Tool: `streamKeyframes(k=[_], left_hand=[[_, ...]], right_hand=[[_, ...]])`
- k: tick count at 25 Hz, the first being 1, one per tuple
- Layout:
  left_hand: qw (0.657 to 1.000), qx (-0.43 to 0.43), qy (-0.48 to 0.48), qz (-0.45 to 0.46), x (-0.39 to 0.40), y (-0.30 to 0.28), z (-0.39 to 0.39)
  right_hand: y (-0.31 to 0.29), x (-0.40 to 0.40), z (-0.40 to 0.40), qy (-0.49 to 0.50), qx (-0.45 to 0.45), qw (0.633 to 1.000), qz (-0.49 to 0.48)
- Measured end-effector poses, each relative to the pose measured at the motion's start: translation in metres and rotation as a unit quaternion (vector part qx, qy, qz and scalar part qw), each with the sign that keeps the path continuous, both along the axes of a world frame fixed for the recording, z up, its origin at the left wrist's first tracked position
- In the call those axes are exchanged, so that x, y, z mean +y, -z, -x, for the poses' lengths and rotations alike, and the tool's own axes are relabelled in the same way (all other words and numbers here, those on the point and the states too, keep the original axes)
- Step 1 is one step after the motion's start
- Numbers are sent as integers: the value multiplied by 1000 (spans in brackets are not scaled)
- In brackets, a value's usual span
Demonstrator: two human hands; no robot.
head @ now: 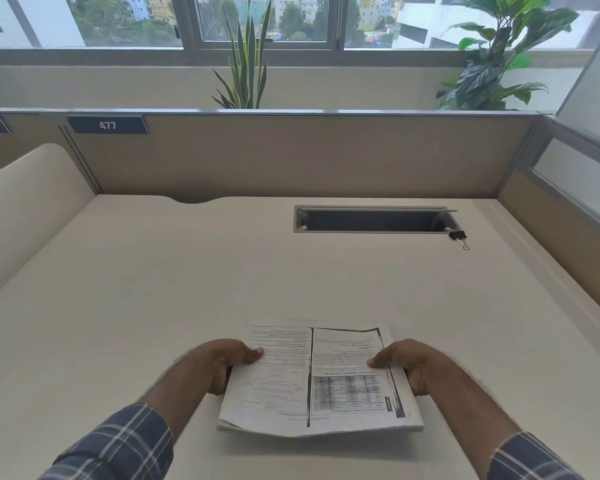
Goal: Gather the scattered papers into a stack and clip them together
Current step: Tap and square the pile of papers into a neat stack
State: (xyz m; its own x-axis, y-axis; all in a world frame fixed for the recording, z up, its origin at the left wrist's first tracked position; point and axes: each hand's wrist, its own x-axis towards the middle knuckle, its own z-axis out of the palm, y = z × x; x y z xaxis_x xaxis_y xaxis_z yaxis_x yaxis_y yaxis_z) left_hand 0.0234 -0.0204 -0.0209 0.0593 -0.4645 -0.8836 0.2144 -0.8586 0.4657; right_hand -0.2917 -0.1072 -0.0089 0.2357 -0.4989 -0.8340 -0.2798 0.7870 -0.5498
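While the left hand [227,363] pinches the stack [317,379] at its 9 o'clock edge, thumb on top and fingers curled beneath, the right hand [411,365] clamps the 3 o'clock edge the same way. The stack sits near the desk's [153,289] 6 o'clock side, its near edge apparently lifted. To finish well, I would tap the edges square before letting go, then reach for the clip [458,237] lying at 1 o'clock, just beside the slot [371,220]. The underside fingers are hidden, the sheet count is unclear, and the print is too blurred to read.
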Motion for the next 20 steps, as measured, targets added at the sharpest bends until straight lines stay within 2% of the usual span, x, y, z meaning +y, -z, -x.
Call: streamKeyframes(k=[3,6,12,15,18,20], left_hand=[[993,-72,-15,90,-1,-6,9],[957,-174,-55,223,-7,-22,18],[870,-205,-146,424,-17,-67,37],[843,-226,-183,452,-13,-58,44],[858,-223,-186,423,0,-33,54],[855,-234,-193,421,6,-23,58]], right_hand=[[-7,2,-6,5,6,997,81],[-24,1,-14,25,19,977,211],[-61,7,-34,124,-27,883,453],[-49,21,-41,157,-31,849,504],[-12,38,-45,138,13,854,502],[4,47,-46,134,26,854,502]])
